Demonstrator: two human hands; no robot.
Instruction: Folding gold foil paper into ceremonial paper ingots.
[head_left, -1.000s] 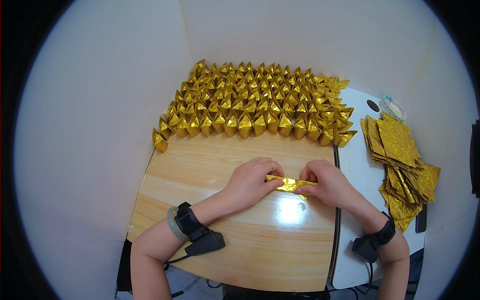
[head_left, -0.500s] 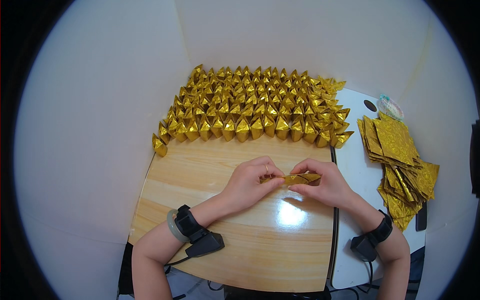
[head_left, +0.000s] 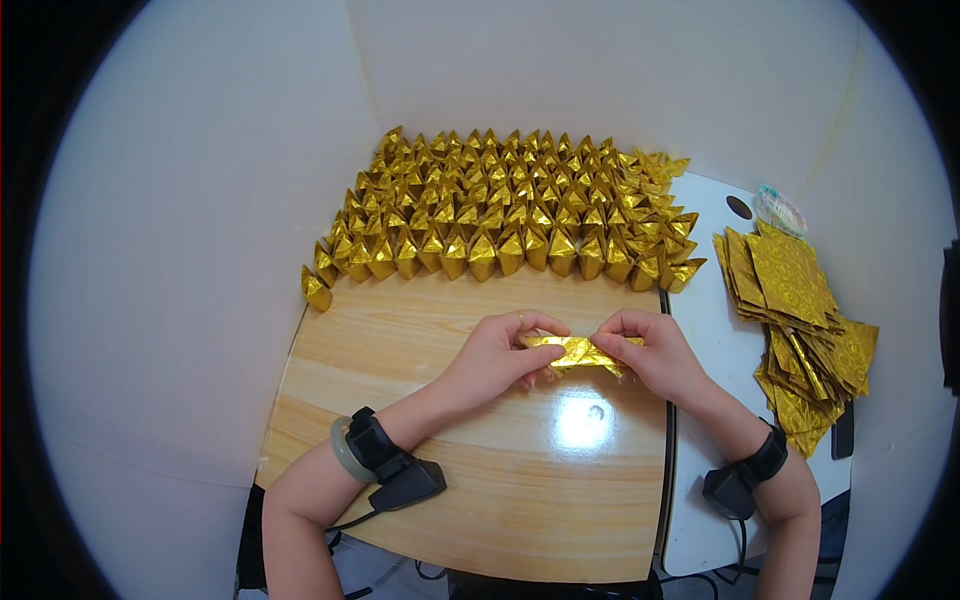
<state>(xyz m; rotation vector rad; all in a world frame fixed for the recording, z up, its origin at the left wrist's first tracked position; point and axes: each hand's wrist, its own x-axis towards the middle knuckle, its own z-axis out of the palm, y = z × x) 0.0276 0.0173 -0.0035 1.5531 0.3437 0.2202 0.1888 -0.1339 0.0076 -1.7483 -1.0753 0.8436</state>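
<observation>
Between my two hands is a folded piece of gold foil paper, a narrow strip with shiny creases, raised over the wooden table. My left hand pinches its left end, thumb in front and fingers behind. At the other end my right hand grips it, with thumb and index finger at the top edge. Beyond my hands stand rows of folded gold paper ingots, packed close together with their points upward.
To the right, a white table adjoins the wooden one. Loose gold paper sheets lie there in overlapping stacks, beside a clear plastic roll-like item. White panels surround the work area. Black devices with cables are strapped to my wrists.
The gold foil paper has turned from nearly edge-on to show its broad, bright face. My right fingers have shifted along its top edge toward the middle.
</observation>
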